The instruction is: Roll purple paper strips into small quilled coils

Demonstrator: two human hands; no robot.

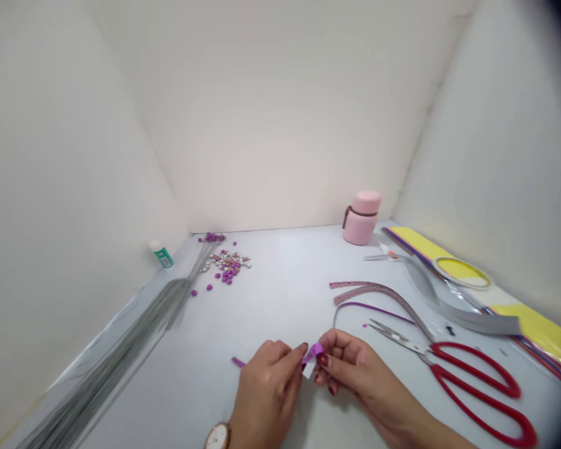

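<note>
Purple strip (pixel 314 351) sits pinched between left hand (pixel 271 380) and right hand (pixel 367 377), both close together, apparently for fine control; red-handled scissors (pixel 419 348) lie within reach.

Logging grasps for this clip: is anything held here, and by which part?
Yes: a small purple strip, pinched near its ends, between the fingertips of the left hand and those of the right hand.
</note>
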